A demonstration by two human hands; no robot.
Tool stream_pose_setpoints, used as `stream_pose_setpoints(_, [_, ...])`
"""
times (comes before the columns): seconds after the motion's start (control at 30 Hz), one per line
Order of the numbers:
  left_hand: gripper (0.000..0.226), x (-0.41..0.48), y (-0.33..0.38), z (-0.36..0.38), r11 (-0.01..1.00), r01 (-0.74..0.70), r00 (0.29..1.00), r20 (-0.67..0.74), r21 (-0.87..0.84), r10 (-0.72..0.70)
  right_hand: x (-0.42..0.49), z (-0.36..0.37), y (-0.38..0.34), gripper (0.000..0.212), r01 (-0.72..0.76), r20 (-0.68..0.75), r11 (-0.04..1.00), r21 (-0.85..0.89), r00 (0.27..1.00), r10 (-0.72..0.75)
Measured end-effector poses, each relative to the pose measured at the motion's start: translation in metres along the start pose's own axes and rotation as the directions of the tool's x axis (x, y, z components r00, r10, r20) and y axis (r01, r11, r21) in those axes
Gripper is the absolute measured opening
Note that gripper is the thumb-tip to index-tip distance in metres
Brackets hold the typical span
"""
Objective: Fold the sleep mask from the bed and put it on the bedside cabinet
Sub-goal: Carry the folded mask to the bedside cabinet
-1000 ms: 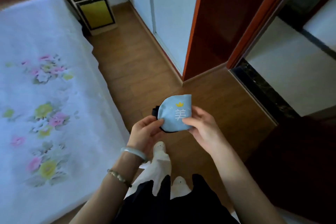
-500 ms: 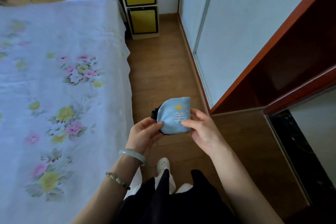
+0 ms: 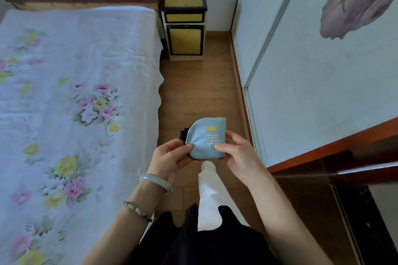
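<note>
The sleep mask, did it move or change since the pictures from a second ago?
The view turned toward the bedside cabinet, which now sits straight ahead past the bed; a foot steps forward. Nothing was picked up or let go. The folded sleep mask stays pinched between the left hand and the right hand, in the air over the floor.

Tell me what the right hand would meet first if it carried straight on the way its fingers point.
The right hand points left across the folded sleep mask it pinches, so beyond the mask it would likely meet the left hand gripping the opposite edge. Depth is hard to judge here.
</note>
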State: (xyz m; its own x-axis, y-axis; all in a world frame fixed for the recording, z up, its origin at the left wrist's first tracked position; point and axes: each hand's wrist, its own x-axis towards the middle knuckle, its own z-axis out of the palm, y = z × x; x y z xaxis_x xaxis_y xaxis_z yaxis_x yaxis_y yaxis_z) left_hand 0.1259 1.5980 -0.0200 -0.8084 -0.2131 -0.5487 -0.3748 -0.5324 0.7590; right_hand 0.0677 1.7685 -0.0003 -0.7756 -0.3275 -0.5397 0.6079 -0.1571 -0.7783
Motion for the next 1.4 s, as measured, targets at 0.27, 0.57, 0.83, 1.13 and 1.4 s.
stream_pose_setpoints(0.27, [0.011,0.13,0.078,0.063,0.999,-0.047,0.998,-0.039,-0.016,0.047,0.141,-0.007,-0.111,0.038,-0.005,0.08,0.999,-0.044,0.997,0.009])
stream_pose_setpoints(0.57, [0.008,0.239,0.156,0.098,0.996,-0.059,0.992,-0.116,-0.064,0.051,0.268,0.009,-0.192,0.041,-0.045,0.131,0.995,-0.089,0.99,0.056])
stream_pose_setpoints(0.83, [0.006,0.373,0.238,0.096,0.996,-0.042,0.995,-0.091,-0.081,0.035,0.399,0.05,-0.257,0.039,-0.035,0.112,0.996,-0.082,0.993,0.044])
stream_pose_setpoints(1.13, [0.009,0.507,0.356,0.101,0.995,-0.096,0.995,-0.02,0.021,0.097,0.525,0.109,-0.347,0.041,0.017,0.072,0.999,-0.045,0.997,-0.014])
stream_pose_setpoints(1.4, [0.017,0.596,0.407,0.11,0.996,-0.068,0.997,-0.032,0.065,0.07,0.609,0.128,-0.395,0.038,-0.009,0.051,1.0,-0.011,0.999,0.009])
